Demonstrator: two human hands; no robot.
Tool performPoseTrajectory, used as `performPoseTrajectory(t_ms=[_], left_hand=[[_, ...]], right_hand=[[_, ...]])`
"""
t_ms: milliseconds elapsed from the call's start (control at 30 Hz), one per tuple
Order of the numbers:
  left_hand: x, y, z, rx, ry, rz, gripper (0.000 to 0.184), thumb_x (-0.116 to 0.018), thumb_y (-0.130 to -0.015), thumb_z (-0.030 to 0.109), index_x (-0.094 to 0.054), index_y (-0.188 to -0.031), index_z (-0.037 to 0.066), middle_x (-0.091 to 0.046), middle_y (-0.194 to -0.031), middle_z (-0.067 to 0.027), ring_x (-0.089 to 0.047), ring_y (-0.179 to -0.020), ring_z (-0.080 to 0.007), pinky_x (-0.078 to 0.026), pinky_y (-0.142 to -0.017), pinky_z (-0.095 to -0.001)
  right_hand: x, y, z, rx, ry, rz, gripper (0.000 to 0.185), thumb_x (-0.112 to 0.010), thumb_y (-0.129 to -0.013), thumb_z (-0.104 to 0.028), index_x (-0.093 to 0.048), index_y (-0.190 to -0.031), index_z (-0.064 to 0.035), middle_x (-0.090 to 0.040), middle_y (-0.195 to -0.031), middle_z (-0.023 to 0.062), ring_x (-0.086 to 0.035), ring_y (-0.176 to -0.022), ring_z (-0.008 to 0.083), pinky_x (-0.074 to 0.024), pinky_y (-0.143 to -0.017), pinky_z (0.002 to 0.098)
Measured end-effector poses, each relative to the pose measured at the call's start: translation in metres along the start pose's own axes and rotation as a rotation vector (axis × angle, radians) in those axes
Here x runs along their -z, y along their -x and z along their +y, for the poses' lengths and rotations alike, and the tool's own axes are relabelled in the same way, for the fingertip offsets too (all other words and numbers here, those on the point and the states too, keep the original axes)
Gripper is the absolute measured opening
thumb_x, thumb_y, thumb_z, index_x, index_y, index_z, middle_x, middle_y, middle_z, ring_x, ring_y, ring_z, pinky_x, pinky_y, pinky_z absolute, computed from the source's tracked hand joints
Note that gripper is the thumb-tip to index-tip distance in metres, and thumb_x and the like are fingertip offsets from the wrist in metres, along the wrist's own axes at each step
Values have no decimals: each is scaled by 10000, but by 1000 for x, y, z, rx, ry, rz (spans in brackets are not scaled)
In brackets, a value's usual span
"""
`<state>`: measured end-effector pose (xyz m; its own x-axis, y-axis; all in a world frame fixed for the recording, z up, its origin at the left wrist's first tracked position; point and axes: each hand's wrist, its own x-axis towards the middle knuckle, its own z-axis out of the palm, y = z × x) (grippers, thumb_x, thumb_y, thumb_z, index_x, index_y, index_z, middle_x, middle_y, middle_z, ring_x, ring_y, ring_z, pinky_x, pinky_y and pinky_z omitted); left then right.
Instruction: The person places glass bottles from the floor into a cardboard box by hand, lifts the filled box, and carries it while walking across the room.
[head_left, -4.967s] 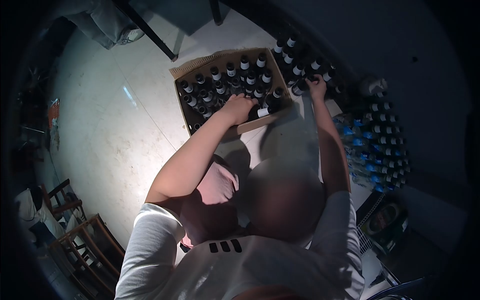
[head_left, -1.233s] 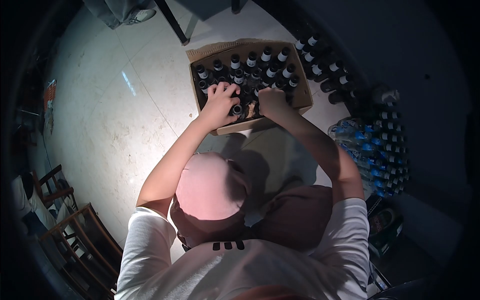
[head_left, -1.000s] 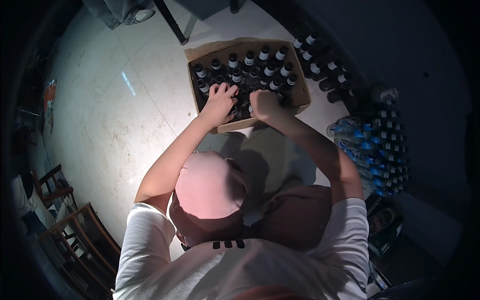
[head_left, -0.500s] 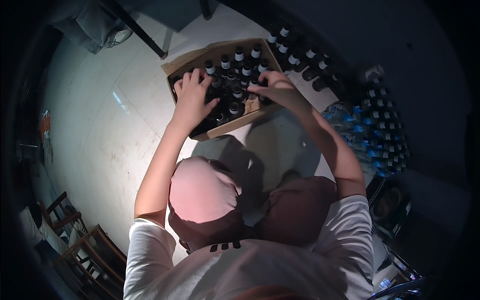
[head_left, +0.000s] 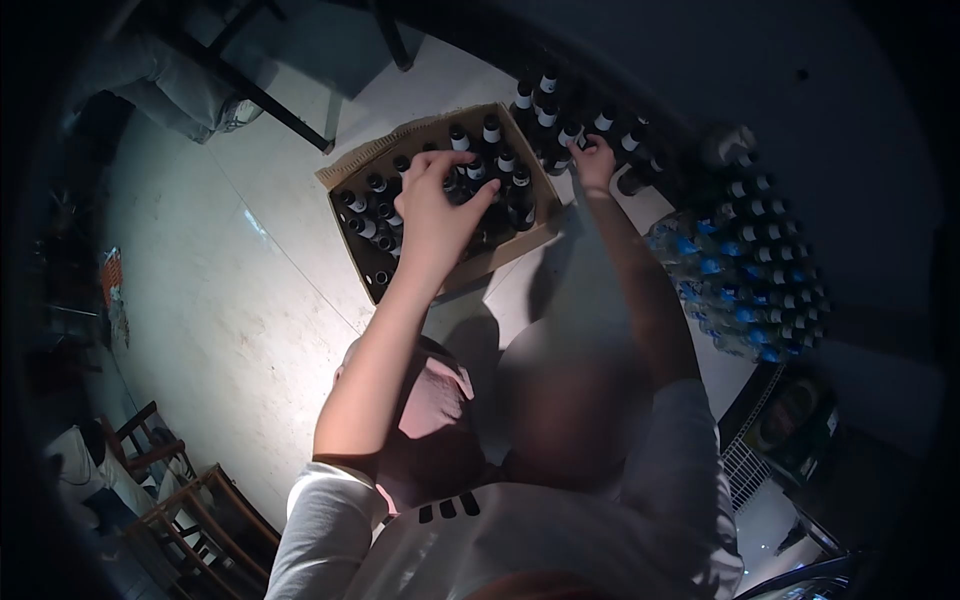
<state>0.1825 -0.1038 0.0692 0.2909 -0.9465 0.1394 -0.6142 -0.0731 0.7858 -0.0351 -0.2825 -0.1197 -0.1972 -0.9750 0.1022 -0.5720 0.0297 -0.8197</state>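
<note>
Bottles [head_left: 492, 128], seemingly glass (slick, breakable, best taken by the neck), stood in the cardboard box [head_left: 500, 259]. Over them the left hand [head_left: 434, 215] curved wide, visibly holding nothing; outside, the right hand [head_left: 597, 168] bent beside more bottles, grip unclear. Pale floor [head_left: 210, 330] lay beneath, dimly lit.

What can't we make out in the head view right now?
- Bottles under the left hand: hidden by its palm and fingers.
- Carton floor: hidden by bottles and front wall.
- Right hand: whether its fingertips grip a bottle; too small and dark.
- Print on the labels of the bottles beside the carton: too small.
- Wearer's right knee: blurred.
- Other person's leg: fades into the dark lens edge.
</note>
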Motion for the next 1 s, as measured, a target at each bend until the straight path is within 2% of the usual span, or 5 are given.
performPoseTrajectory(t_ms=[67, 167, 433, 800, 1000], left_hand=[[2, 5, -8, 9, 32, 73, 339, -742, -718, 256, -645, -1001, 97, -552, -1061, -79, -504, -1055, -260, -333, -903, -384], [9, -2, -28, 8, 13, 68, 338, -742, -721, 240, -642, -1005, 87, -555, -1056, -77, -509, -1045, -260, -336, -900, -377], [28, -19, -79, 72, -4, 105, 358, -757, -710, 263, -651, -996, 76, -580, -994, -83, -572, -919, -229, -448, -822, -359], [49, -13, -53, 95, 151, 115, 329, -728, -741, 231, -651, -1001, 46, -571, -1027, -106, -562, -962, -243, -450, -856, -346], [47, -12, -51, 44, 181, 120, 286, -709, -766, 205, -656, -997, 44, -566, -1028, -105, -556, -954, -233, -456, -815, -335]], right_hand=[[-9, -6, 1, -19, 6, 4, 464, -775, -700, -222, -622, -1068, 15, -606, -698, 109, -603, -668, 235, -481, -654, 342], [-19, -13, 5, 20, -20, 16, 442, -780, -692, -203, -633, -1049, 11, -589, -672, 101, -586, -637, 236, -477, -643, 348], [-15, -14, 12, 186, -103, 65, 352, -773, -692, -146, -648, -962, 43, -503, -715, 61, -485, -626, 166, -428, -601, 290], [90, 65, -170, 563, -113, -85, 207, -714, -727, -24, -586, -885, 16, -430, -798, 2, -389, -677, 58, -340, -584, 177], [93, 94, -199, 424, -307, -279, 258, -733, -684, 20, -547, -863, 4, -419, -794, -3, -376, -635, 50, -308, -537, 183]])
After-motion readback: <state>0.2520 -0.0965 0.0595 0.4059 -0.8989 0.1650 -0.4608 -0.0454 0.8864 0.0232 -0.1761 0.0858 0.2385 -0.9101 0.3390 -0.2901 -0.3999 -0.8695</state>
